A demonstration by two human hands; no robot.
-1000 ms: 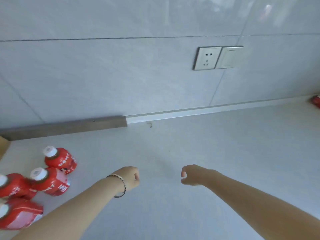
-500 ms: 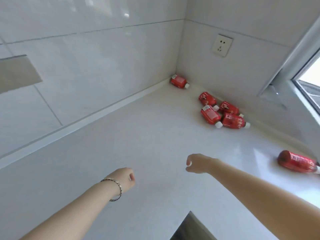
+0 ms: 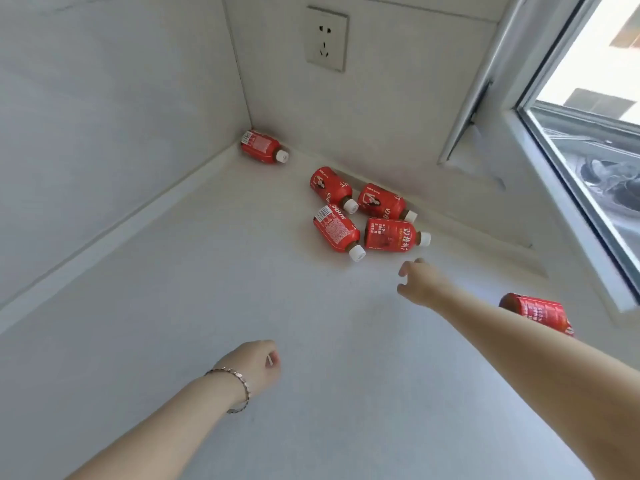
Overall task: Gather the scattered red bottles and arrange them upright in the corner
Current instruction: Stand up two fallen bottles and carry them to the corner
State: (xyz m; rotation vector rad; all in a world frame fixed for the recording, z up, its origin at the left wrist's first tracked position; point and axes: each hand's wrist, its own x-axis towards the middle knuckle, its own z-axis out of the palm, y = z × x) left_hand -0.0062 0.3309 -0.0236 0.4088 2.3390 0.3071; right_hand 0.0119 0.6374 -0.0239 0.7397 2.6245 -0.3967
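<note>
Several red bottles with white caps lie on their sides on the white counter (image 3: 207,306). One bottle (image 3: 261,147) rests right in the corner. A cluster lies further right along the wall: bottle (image 3: 330,187), bottle (image 3: 381,201), bottle (image 3: 336,230) and bottle (image 3: 391,236). Another bottle (image 3: 536,311) lies at the right, partly hidden behind my right forearm. My right hand (image 3: 420,282) reaches toward the cluster, fingers loosely apart, holding nothing, a short way from the nearest bottle. My left hand (image 3: 256,363), with a bracelet on the wrist, hovers lower with curled fingers and is empty.
Two tiled walls meet at the corner (image 3: 247,123). A wall socket (image 3: 325,38) sits above the bottles. A window (image 3: 588,140) with a white frame runs along the right, its sill edging the counter.
My view has swung right from a plain wall with upright bottles at the left to the corner with the lying bottles. My right hand has stretched forward toward the cluster.
</note>
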